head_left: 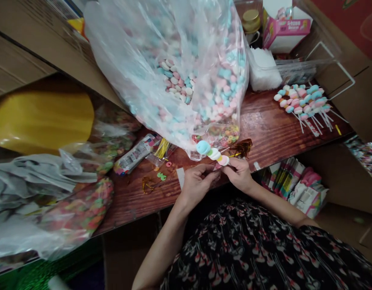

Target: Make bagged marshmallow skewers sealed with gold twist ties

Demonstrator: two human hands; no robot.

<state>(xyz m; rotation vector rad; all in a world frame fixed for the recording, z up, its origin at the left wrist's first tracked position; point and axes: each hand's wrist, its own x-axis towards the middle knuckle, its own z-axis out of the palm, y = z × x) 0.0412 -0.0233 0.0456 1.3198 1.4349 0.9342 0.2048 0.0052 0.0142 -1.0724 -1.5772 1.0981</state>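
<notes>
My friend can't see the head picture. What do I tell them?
Left hand and right hand meet at a row of pastel sweets by a wooden table. Beyond sits a big see-through bag of sweets; sweets on white sticks lie to the right.

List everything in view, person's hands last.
Candy stick: 1, multicoloured, in hands
Candy sack: 1, clear, upper centre
Stick pile: several, pastel, table right
Table: 1, brown, centre
Packet: 1, multicoloured, table left
Ties: bunch, yellow, by packet
Tinsel: 2 clumps, gold, flanking stick
Loose candies: few, green/pink, table left
Candy bags: uncounted, clear, left
Crumpled sheet: 1, grey, left
Rounded object: 1, yellow, left
Carton: 1, pink/white, upper right
Stack: 1, white, below carton
Wrapped packets: several, multicoloured, below table
Cardboard: several, brown, edges
Clothing: 1, black floral, bottom
Left hand: 1, bare, stick base
Right hand: 1, bare, stick base
</notes>
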